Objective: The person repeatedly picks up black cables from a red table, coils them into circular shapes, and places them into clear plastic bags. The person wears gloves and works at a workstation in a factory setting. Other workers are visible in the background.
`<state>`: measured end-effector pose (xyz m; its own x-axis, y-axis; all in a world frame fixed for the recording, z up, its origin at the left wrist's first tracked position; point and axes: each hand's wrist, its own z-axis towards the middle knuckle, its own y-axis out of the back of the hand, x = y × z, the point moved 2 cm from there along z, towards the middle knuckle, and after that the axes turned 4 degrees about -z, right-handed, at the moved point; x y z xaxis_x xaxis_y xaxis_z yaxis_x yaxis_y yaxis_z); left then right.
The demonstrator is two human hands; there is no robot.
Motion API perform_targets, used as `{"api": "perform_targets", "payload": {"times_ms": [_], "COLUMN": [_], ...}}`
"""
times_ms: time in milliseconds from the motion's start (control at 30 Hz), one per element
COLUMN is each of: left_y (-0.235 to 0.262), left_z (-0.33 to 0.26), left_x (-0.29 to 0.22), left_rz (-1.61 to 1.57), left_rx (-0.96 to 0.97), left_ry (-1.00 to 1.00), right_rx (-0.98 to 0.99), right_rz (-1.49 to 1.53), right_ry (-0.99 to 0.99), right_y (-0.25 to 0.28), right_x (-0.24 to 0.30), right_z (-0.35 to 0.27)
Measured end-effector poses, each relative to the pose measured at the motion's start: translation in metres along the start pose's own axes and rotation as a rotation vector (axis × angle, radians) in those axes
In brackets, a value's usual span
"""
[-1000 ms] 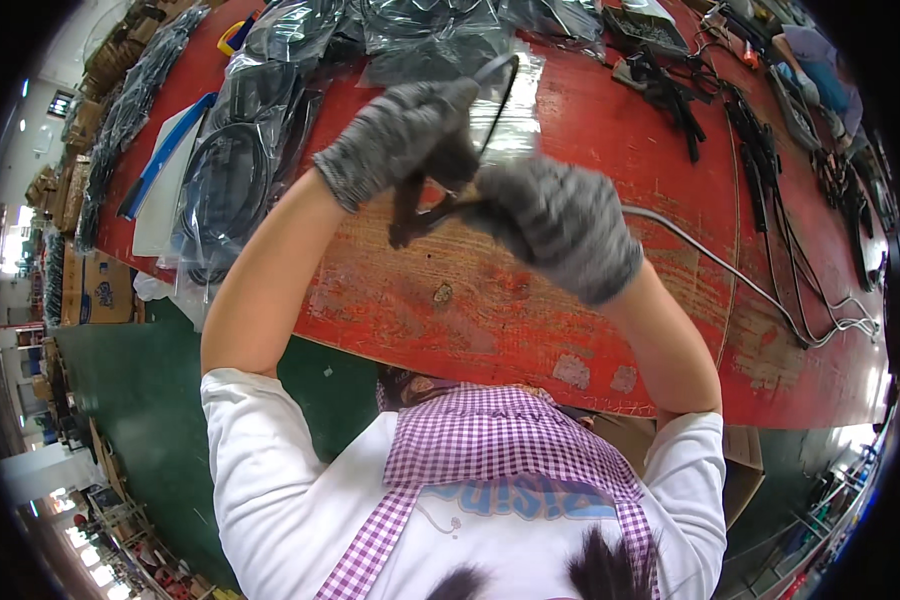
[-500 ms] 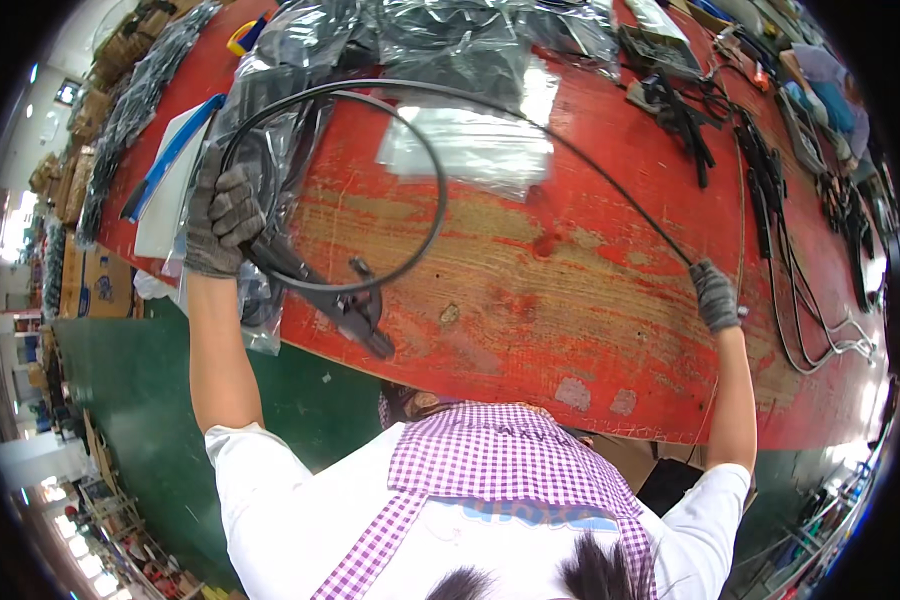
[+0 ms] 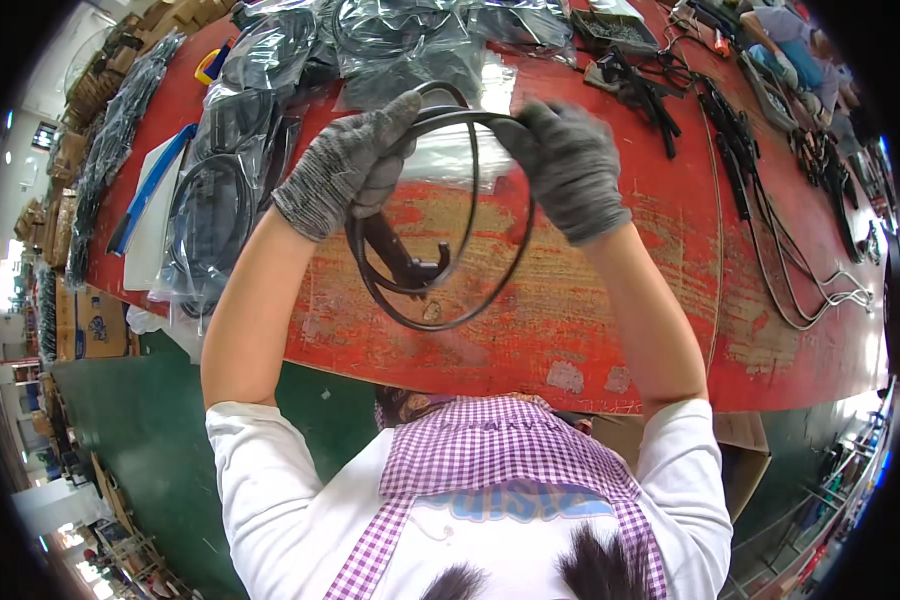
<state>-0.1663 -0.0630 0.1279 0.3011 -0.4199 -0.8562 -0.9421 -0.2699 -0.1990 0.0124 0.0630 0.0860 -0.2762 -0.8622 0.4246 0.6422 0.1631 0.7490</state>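
Observation:
A black cable (image 3: 437, 327) hangs in loops between my two grey-gloved hands, over the red worn tabletop (image 3: 530, 330). My left hand (image 3: 355, 165) is closed around the gathered loops at their upper left. From below that grip hangs a dark lever-like part (image 3: 400, 258) with a short prong. My right hand (image 3: 570, 170), smeared by motion, is closed on the cable at the upper right of the loops. Behind the loops lies a stack of clear flat plastic bags (image 3: 450, 165), partly hidden by the cable and gloves.
Bagged black cables (image 3: 210, 220) lie at the left, beside a blue strip (image 3: 152, 190) on a white sheet. More bagged cables (image 3: 400, 40) are heaped at the back. A grey tray (image 3: 615, 32) and black lever parts (image 3: 735, 150) sit at the right. A co-worker (image 3: 800, 60) is at the far right.
My right hand has come in from the far right toward my left hand, drawing the stretched cable into smaller loops. The left hand has moved right and up with the lever-like part.

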Motion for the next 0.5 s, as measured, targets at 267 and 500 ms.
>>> {"api": "perform_targets", "payload": {"times_ms": [267,500], "left_y": [-0.109,-0.118], "left_z": [0.009,0.001], "left_x": [0.098,0.253], "left_rz": [1.238,1.282], "left_rx": [0.113,0.399], "left_ry": [-0.646,-0.535], "right_rx": [0.018,0.147], "right_rz": [2.277,1.089], "right_ry": [-0.936,-1.295], "right_y": [-0.039,-0.076], "right_x": [-0.021,-0.097], "right_z": [-0.071,-0.175]}}
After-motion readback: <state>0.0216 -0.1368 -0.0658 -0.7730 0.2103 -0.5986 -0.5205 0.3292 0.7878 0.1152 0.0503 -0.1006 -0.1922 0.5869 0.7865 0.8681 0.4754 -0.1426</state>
